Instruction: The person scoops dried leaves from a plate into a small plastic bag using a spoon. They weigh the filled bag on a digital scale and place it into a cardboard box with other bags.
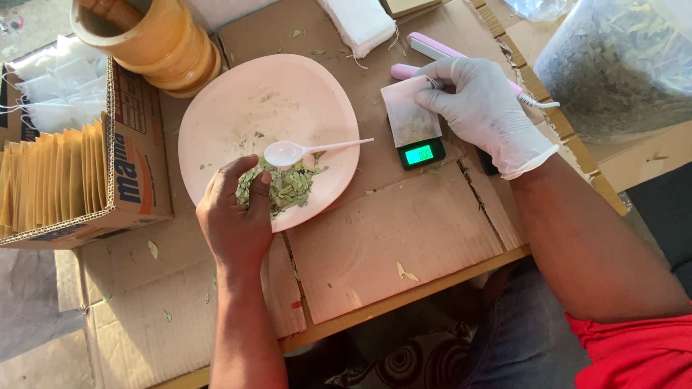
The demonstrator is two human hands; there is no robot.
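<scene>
My bare left hand (232, 212) rests on the near rim of a pink plate (288, 94), its fingers in a pile of dried green leaves (288, 186). A white plastic spoon (303, 150) lies on the plate just beyond the pile. My right hand (484, 108), in a white glove, holds a small filter bag with leaves inside (408, 112) on a small black pocket scale (420, 153) with a lit green display. A pink heat sealer (432, 50) lies behind the bag, under my gloved fingers.
A cardboard box (133, 155) at left holds tan envelopes and white bags. A yellow wooden mortar (151, 43) stands behind the plate. A stack of white bags (360, 23) lies at the back. A large clear bag of dried leaves (620, 65) sits at right. Cardboard sheets (404, 230) cover the table.
</scene>
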